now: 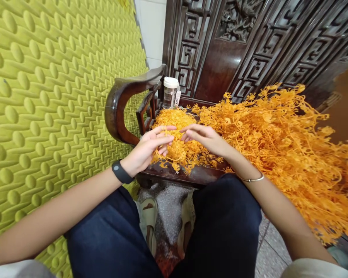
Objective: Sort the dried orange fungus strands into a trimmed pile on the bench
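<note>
So you've got both hands up over the small heap of orange sprigs (178,151) on the dark wooden bench (188,176), pretty much dead ahead at 12 o'clock. From your left hand (149,148) the heap sits around 2 o'clock; from your right hand (205,138) it's more like 9, and both are about equally close. The heap's a loose tangle, so no clear long axis there.

The big orange bundle (274,135) is another story: it stretches from about 10 o'clock down to 4, off at your right hand's 3 o'clock, so the right is way nearer.

Grip-wise, your left fingers are loosely bent with orange strands showing by them, but I can't tell if you're actually pinching one. Same on the right: fingers curved, tips facing the left hand, can't make out a hold.

Only container is the clear bottle (168,96) with a white lid, 12 o'clock past the heap. Looks see-through; can't tell what's inside.
</note>
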Motion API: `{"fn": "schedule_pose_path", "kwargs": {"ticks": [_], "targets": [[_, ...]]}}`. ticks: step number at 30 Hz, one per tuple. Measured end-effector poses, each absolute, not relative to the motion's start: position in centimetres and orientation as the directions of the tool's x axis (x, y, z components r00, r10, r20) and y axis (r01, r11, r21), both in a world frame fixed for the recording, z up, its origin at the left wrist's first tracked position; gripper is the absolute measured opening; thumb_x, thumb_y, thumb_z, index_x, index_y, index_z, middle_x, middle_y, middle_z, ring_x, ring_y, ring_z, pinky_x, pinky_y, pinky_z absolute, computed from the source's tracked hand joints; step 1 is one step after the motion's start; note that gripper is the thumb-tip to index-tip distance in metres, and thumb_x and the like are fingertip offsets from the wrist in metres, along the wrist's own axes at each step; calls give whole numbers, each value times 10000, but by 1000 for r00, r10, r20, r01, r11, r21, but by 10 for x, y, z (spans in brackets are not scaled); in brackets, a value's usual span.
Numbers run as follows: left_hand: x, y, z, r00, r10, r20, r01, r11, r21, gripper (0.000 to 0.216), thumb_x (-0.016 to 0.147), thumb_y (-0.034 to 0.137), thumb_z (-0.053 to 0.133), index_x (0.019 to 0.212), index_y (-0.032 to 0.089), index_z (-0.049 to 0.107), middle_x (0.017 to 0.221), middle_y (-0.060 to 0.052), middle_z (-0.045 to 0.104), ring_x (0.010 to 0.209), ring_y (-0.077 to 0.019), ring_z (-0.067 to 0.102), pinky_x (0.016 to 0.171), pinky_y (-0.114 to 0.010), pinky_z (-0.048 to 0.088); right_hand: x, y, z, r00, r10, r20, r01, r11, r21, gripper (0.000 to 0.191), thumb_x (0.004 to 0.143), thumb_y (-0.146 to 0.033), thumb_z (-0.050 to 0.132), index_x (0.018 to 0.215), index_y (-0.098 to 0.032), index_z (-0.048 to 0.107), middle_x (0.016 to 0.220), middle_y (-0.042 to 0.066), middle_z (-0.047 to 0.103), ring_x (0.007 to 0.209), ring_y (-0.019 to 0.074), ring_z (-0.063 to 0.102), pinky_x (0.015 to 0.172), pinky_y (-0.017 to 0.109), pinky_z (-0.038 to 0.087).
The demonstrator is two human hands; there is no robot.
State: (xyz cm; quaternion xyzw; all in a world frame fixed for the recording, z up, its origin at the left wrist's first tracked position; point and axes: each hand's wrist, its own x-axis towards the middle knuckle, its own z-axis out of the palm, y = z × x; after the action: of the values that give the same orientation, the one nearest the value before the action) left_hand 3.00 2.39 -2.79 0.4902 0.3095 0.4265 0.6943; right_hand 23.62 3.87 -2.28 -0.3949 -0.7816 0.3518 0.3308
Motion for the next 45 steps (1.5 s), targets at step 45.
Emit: {"fn": "schedule_pose_path", "kwargs": {"ticks": [45], "targets": [[18,5,-8,698,716,-4,146,-137,980,183,766,248,641,831,97,722,458,62,400,418,-31,264,400,-187,150,212,17,-17,-563,826,-14,-149,-118,-982,164,710,-287,686,691,-146,604,686,6,629,675,112,589,701,265,456]]}}
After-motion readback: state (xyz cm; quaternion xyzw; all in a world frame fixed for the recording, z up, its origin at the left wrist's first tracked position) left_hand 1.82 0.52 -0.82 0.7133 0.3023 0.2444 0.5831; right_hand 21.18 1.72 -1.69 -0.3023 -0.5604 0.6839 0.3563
